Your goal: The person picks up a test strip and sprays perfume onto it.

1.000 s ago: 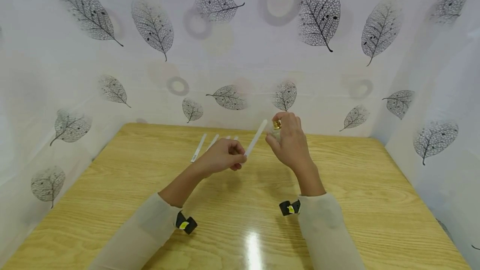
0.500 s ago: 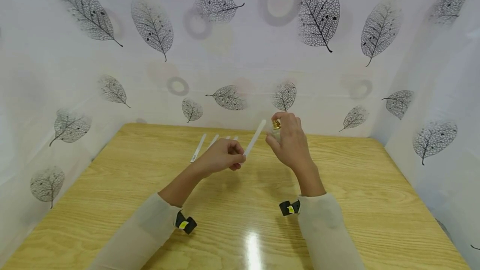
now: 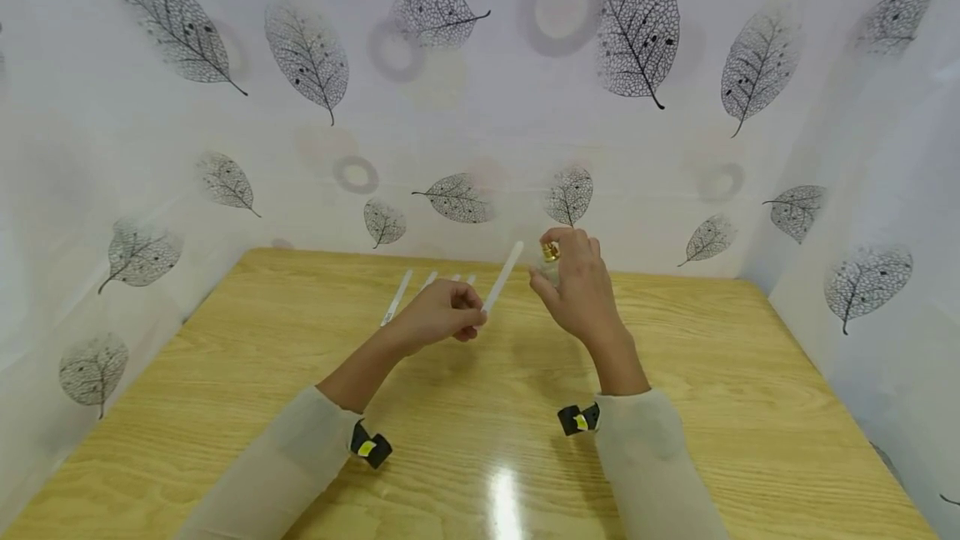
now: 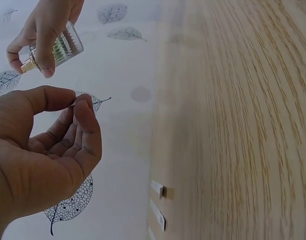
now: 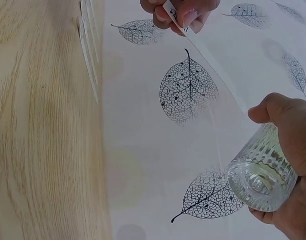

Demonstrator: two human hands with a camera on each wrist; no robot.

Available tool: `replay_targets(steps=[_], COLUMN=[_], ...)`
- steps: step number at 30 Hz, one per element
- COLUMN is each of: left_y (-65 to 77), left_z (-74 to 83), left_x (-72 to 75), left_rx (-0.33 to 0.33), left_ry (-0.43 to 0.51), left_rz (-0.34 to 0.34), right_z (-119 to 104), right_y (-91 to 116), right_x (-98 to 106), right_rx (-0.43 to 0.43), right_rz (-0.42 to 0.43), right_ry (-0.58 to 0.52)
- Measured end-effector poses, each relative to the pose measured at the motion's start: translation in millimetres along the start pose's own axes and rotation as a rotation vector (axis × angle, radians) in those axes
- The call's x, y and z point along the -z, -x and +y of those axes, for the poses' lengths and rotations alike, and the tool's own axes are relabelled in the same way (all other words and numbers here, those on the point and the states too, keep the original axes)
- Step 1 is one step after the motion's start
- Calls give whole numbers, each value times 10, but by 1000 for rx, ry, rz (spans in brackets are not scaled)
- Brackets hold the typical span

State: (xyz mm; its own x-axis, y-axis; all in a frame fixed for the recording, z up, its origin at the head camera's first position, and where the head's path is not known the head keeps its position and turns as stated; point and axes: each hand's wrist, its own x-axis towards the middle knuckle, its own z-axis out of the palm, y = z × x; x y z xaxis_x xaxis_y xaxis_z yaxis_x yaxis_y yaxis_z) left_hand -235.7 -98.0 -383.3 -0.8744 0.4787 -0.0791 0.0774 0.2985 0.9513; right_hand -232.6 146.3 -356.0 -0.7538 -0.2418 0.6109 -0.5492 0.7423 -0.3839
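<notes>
My left hand (image 3: 438, 312) pinches the lower end of a white paper perfume test strip (image 3: 502, 276) between thumb and forefinger. The strip slants up and right, its tip close to the bottle. In my right hand (image 3: 581, 286) is a clear ribbed glass perfume bottle (image 5: 263, 170) with a gold spray neck (image 3: 551, 251); the forefinger bends over its top. The right wrist view shows the bottle's round base and pale liquid. Both hands are raised over the table. In the left wrist view, the left fingers hide most of the strip.
Several more white test strips (image 3: 397, 297) lie side by side on the wooden table (image 3: 675, 440), partly behind the left hand. A pale curtain (image 3: 480, 107) printed with dark leaves hangs behind the table and along both sides.
The test strip and left hand have shifted slightly left, widening the gap between the strip's tip and the bottle. The right hand keeps its grip on the bottle, almost unmoved.
</notes>
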Motion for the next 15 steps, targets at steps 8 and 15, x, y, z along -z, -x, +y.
replay_targets(steps=[8, 15], left_y=[-23, -41], left_z=[-89, -144], left_x=[41, 53], left_rx=[16, 51], left_ry=[-8, 3], left_rz=[11, 28], right_z=[3, 25], right_y=[6, 0], right_x=[-24, -67], right_rx=[-1, -24], right_rz=[-55, -127], right_ry=[-65, -110])
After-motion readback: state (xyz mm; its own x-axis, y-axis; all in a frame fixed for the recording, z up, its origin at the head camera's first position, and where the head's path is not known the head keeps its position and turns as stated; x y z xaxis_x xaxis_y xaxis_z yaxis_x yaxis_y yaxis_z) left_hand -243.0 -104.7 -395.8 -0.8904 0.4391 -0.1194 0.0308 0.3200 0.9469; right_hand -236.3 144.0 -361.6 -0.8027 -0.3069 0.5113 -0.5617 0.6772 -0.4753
